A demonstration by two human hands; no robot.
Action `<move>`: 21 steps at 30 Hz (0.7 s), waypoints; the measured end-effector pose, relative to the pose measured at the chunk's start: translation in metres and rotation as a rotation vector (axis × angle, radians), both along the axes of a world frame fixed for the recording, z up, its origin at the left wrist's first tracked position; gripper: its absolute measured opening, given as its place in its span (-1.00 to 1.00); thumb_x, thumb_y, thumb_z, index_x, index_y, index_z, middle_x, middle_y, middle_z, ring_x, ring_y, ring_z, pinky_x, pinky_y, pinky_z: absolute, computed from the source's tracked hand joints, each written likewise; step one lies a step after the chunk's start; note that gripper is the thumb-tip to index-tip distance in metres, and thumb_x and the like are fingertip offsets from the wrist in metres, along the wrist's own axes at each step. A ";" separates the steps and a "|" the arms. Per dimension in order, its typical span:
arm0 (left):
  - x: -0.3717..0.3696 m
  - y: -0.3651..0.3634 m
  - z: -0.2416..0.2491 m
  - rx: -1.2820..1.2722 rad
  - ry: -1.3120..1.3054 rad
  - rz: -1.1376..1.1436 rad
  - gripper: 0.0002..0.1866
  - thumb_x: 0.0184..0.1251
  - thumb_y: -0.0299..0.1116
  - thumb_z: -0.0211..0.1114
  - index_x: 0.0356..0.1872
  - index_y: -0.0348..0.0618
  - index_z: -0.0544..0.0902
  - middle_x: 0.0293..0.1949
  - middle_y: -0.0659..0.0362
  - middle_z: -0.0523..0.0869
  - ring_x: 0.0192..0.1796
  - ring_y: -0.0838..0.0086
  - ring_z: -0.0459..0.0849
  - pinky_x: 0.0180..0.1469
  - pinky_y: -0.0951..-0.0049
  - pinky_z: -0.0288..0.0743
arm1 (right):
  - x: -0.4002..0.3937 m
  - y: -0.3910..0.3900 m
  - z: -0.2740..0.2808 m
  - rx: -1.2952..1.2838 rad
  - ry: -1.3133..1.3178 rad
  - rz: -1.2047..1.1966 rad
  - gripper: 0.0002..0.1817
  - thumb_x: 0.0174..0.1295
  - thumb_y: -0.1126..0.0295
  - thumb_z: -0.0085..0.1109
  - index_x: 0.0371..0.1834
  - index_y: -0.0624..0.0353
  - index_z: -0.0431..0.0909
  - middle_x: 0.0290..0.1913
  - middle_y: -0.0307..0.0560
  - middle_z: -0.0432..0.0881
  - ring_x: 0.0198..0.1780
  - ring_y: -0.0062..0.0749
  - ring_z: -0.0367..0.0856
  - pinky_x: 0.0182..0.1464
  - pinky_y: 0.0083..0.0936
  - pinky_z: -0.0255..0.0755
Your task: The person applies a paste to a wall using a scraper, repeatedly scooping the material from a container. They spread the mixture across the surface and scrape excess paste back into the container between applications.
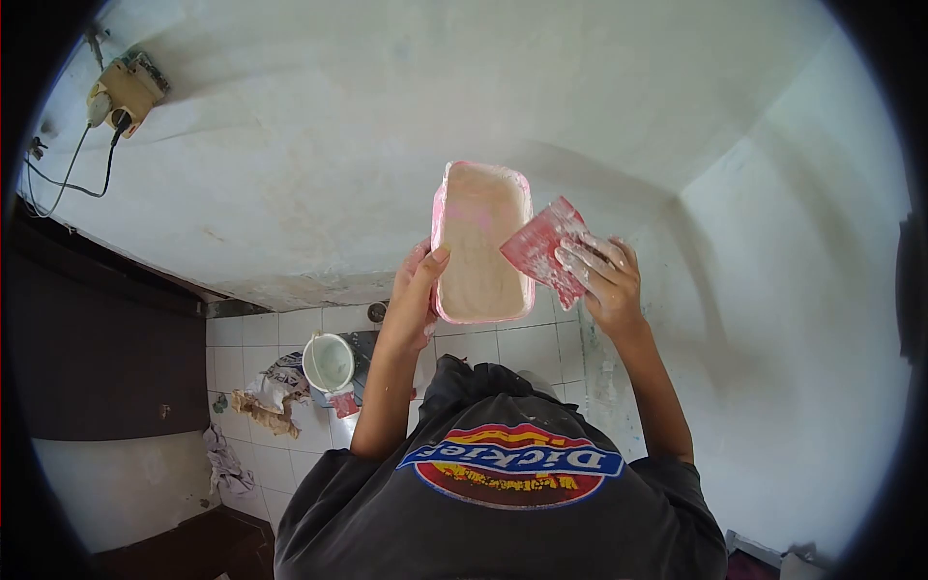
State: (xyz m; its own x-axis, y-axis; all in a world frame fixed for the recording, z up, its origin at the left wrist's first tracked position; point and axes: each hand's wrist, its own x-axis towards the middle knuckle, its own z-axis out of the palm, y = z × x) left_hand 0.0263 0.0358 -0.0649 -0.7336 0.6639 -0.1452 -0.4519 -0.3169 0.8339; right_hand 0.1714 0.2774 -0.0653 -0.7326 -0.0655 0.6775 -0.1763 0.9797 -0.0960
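My left hand [418,290] grips the left side of a pink rectangular tub [483,242], its thumb over the rim. Smooth off-white paste coats the inside of the tub, with a pink patch showing through near the upper middle. In my right hand [604,275] is a red putty spreader [543,244], pinched between paste-smeared fingers and thumb. White paste streaks the spreader's face, and its left corner overlaps the tub's right rim in this view.
A pale wall [358,126] rises ahead, with another at the right. On the tiled floor [498,343] stand a white bucket [329,362] and crumpled sacks [275,391]. A socket block [126,95] with plugged-in cords hangs at upper left, above a dark panel [106,338].
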 end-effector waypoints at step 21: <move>0.084 0.105 0.037 -0.562 0.585 0.155 -0.26 0.13 -0.11 0.42 0.21 -0.49 0.45 -0.01 -0.08 0.66 0.02 0.33 0.65 0.12 0.34 0.49 | 0.020 0.123 0.065 -0.637 -0.426 -0.102 -0.67 0.24 0.33 0.25 0.00 0.30 0.55 -0.31 0.19 0.68 -0.30 0.02 0.66 -0.19 -0.34 0.49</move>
